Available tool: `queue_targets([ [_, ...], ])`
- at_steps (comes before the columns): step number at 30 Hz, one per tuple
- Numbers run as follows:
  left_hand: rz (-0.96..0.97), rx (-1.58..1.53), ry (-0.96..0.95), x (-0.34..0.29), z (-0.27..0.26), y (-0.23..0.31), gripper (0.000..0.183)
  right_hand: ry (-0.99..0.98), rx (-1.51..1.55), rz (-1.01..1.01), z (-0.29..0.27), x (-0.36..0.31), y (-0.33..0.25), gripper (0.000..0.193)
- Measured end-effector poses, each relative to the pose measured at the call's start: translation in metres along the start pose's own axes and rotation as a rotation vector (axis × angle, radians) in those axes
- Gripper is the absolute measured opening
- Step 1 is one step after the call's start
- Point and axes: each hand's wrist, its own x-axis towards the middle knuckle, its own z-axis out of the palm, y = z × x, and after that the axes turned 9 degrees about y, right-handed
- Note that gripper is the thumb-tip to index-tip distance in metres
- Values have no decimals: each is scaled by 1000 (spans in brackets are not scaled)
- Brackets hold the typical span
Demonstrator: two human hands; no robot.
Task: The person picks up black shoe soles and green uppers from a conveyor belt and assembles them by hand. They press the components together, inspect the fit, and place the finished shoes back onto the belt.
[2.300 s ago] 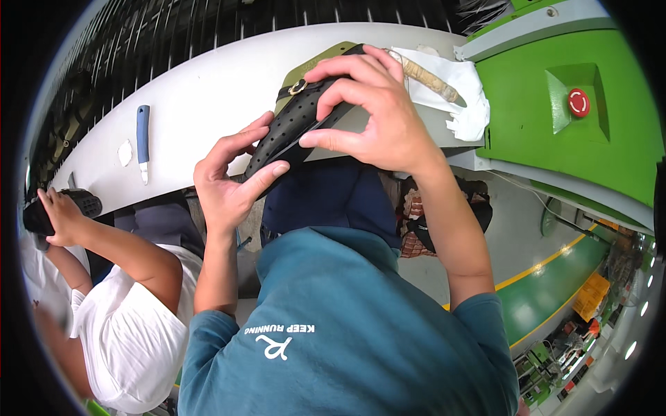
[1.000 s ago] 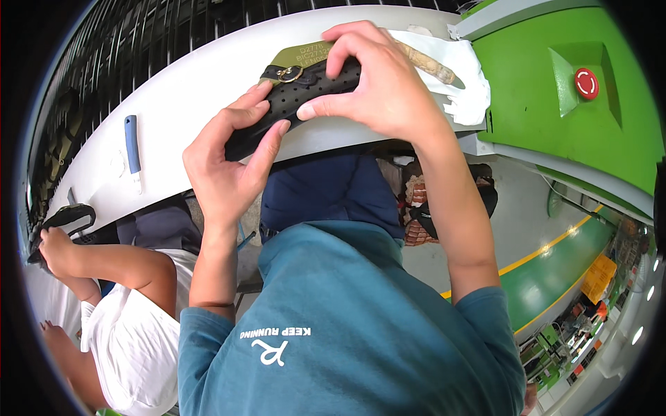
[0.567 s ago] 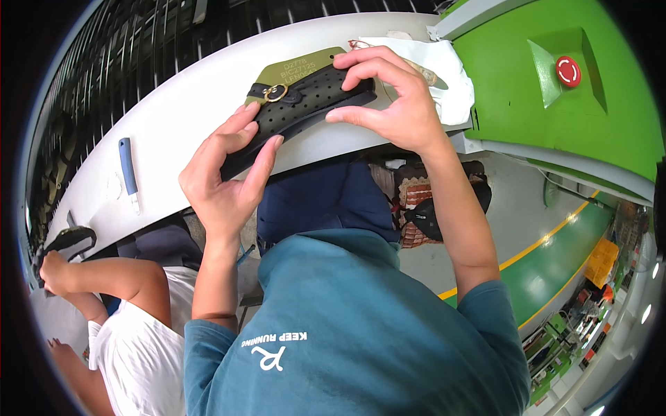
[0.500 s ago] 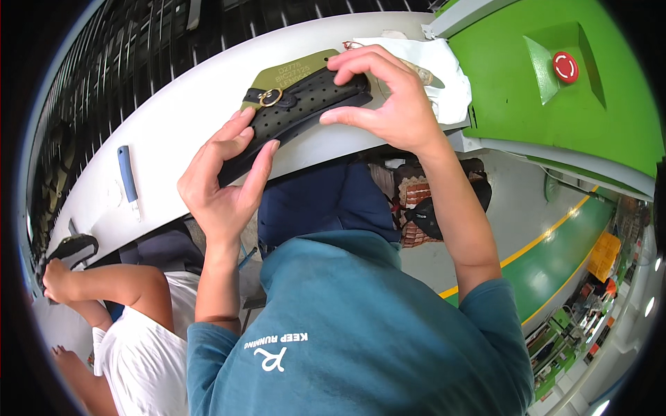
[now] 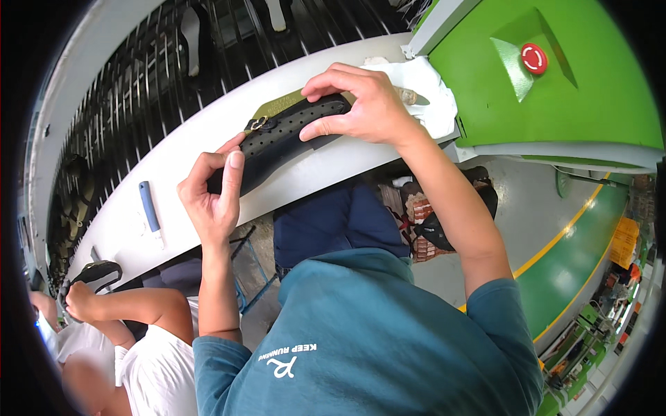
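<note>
Between my hands, over the white bench, is a black shoe (image 5: 295, 135) with small perforations and a gold-coloured buckle (image 5: 259, 123) on its strap. An olive-green piece (image 5: 279, 105), resembling a shoe last, shows along its far side. My left hand (image 5: 214, 191) grips the left end of the shoe, thumb on the near side and fingers on the far side. My right hand (image 5: 371, 104) is closed round the other end, its thumb against the near side and its fingers curled over the top.
On the white bench (image 5: 125, 177) lies a blue-handled tool (image 5: 149, 206). A white cloth (image 5: 436, 93) rests near a green machine (image 5: 479, 118) with a red button (image 5: 534, 58). Dark slatted rollers (image 5: 229, 52) run behind the bench. At left, a co-worker's hand (image 5: 80, 301) holds a black strap-like piece (image 5: 100, 272).
The view has shifted, with more of the rollers showing. The shoe has rolled a little, so less of its green piece shows. Both hands keep hold of its ends.
</note>
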Motion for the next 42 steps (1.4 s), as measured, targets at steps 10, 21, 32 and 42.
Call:
queue_targets([
  [10, -235, -72, 293, 26, -16, -76, 60, 530, 859, 687, 84, 17, -24, 59],
  [21, 665, -322, 92, 51, 22, 73, 123, 222, 739, -151, 7, 50, -139, 78],
  [32, 760, -350, 64, 52, 10, 78, 102, 87, 943, -163, 24, 48, -160, 74],
  [42, 721, -356, 133, 47, -2, 66, 96, 109, 906, -148, 39, 56, -172, 54],
])
